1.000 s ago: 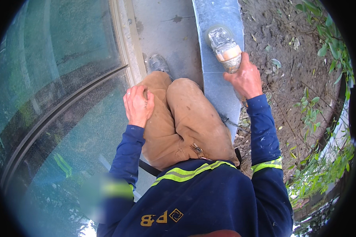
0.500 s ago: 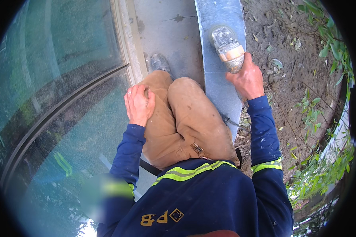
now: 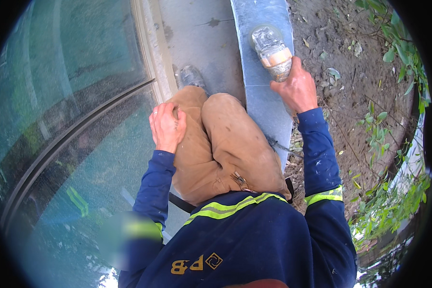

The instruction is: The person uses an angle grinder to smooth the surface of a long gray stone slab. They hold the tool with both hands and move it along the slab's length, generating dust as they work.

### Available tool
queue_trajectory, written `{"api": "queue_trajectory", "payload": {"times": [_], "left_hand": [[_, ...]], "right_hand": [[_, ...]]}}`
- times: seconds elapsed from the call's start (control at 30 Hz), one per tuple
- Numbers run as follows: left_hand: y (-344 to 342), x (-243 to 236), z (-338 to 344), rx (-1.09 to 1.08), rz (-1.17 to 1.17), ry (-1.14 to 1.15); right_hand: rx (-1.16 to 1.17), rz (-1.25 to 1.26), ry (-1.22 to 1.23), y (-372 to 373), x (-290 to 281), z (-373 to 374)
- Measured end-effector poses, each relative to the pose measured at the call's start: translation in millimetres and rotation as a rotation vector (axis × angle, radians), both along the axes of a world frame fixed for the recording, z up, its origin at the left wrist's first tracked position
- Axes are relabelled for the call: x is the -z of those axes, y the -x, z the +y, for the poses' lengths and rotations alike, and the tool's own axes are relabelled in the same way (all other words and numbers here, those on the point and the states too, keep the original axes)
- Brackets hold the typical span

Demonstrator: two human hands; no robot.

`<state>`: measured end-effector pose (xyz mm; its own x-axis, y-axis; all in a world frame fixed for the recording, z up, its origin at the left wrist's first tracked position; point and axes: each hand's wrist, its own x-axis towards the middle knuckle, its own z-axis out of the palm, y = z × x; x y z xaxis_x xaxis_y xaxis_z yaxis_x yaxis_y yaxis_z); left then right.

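R hand (image 3: 297,90) grips dusty angle grinder (image 3: 273,56) by rear body, head down on grey stone coping (image 3: 269,113); L hand (image 3: 168,126) rests loose on L knee (image 3: 192,102), grasping nothing visible. Best: tool flat, even pressure, wrist firm.

Head fisheye | faces steeply down | close above torso (image 3: 254,235) | spans left fingers (image 3: 157,115), right fingers (image 3: 296,63)

Right hand (image 3: 298,89) grips dusty power tool (image 3: 272,50) on blue-grey slab (image 3: 269,110); left hand (image 3: 168,126) (ringed) rests on knee (image 3: 195,98).
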<state>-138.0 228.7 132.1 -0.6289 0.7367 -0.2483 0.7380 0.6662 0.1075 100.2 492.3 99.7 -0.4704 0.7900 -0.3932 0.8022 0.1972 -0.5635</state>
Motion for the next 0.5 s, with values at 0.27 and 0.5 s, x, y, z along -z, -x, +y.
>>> {"api": "queue_trajectory", "payload": {"times": [0.27, 0.5], "left_hand": [[1, -3, 1, -0.002, -0.007, -0.001], [1, -1, 0, 0.005, 0.002, -0.005]], "right_hand": [[-0.007, 0.003, -0.003, -15, 2, -13], [-0.099, 0.041, -0.027, -17, 5, -22]]}}
